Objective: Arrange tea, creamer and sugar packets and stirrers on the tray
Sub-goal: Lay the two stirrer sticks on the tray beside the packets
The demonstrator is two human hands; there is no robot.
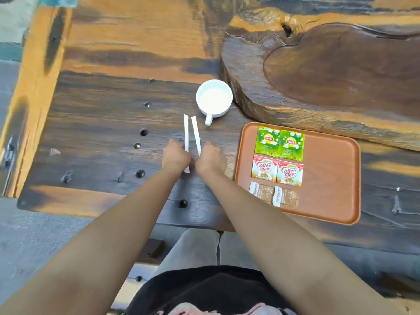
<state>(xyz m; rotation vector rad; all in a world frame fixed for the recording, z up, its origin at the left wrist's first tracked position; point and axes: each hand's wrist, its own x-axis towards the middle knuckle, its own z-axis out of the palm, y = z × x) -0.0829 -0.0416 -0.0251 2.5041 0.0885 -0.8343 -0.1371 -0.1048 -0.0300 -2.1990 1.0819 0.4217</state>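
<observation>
Two white paper-wrapped stirrers lie almost side by side on the dark wooden table, left of the tray. My left hand (175, 157) grips the left stirrer (186, 133) near its lower end. My right hand (210, 159) is closed on the right stirrer (195, 134). The orange tray (329, 178) sits to the right. On its left half lie two green tea packets (279, 143), two red-and-white creamer packets (277, 172) below them, and two clear sugar packets (273, 195) nearest me.
A white cup (214, 98) stands just beyond the stirrers, its handle pointing toward me. A thick carved wooden slab (329, 71) fills the far right behind the tray. The tray's right half is bare. The table edge runs near my knees.
</observation>
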